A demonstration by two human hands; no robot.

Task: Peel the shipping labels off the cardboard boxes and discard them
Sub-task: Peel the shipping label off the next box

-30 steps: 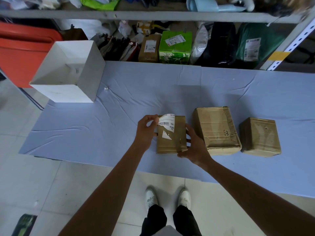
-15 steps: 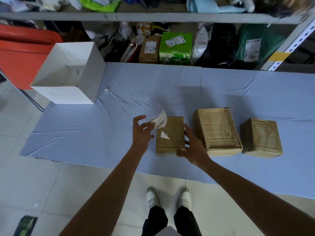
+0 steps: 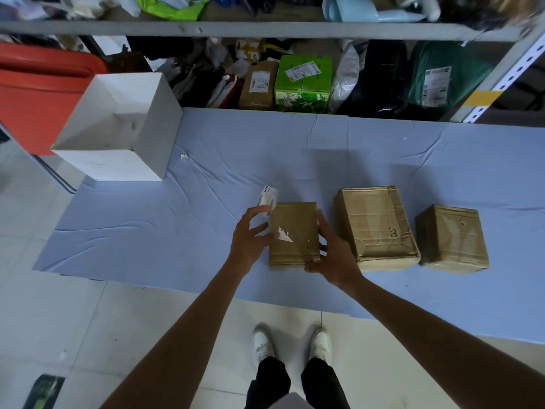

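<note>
Here, far left on the blue cloth (image 3: 236,160): an open white box (image 3: 118,134), smooth-walled, square, seemingly empty, well apart from our hands. We take it for the discard bin, though that is our guess. A tiny white scrap (image 3: 184,156) lies just beside it.

Left hand (image 3: 250,240): fingers loosely spread, the peeled label (image 3: 267,199) caught at the fingertips and curling upward, thin glossy paper with print on it. It looks free of the cardboard; whether it is gripped or merely stuck to the skin we cannot tell.

Small box (image 3: 293,234) between our hands: matte brown cardboard, taped, with a white triangular remnant (image 3: 285,235) on top, touching the left thumb. Right hand (image 3: 333,252) cups its right side, fingers half-curled against the wall, steadying it.

Further right: a larger dented box (image 3: 376,225), crinkled tape, a pen mark; then a squat box (image 3: 452,239) with a torn-looking patch on top. No labels visible on either.

Step, as we judge: the peel is nearly finished. Next we must pick off the remnant with a fingernail, then carry both pieces left to the white box.
</note>
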